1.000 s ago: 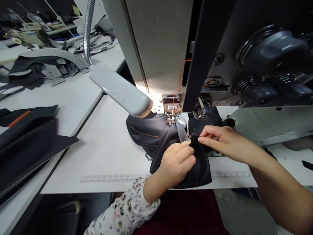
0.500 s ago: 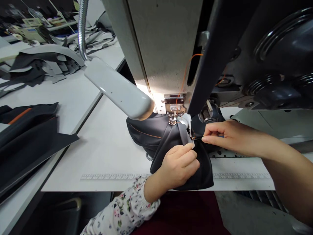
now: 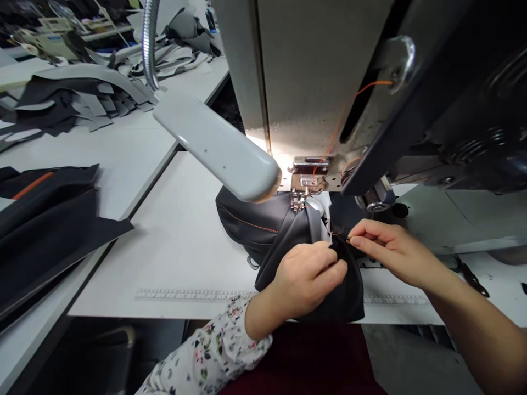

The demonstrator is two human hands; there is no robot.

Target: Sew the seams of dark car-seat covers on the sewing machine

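Note:
My left hand (image 3: 310,280) is closed on the edge of a black leather-like cover (image 3: 247,216), pinching it where its pale backing shows. The cover lies bunched under the presser foot (image 3: 297,200) of a sewing machine (image 3: 308,82), and an orange stitch line runs along its left part. Just right of that edge, my right hand (image 3: 385,249) pinches a thin dark pointed tool, mostly hidden by the fingers; its kind is unclear. Orange thread (image 3: 336,234) stretches between the cover's edge and the tool's tip.
A grey lamp (image 3: 218,145) on a flexible neck hangs left of the needle. A printed ruler (image 3: 185,294) runs along the table's front. Dark cut pieces (image 3: 53,230) lie on the left table, with scraps (image 3: 82,101) behind. A black-handled tool (image 3: 473,278) lies at right.
My right hand has drawn slightly right and down, away from the cover's edge, and more orange thread shows. My left hand keeps its hold. The camera view has shifted a little.

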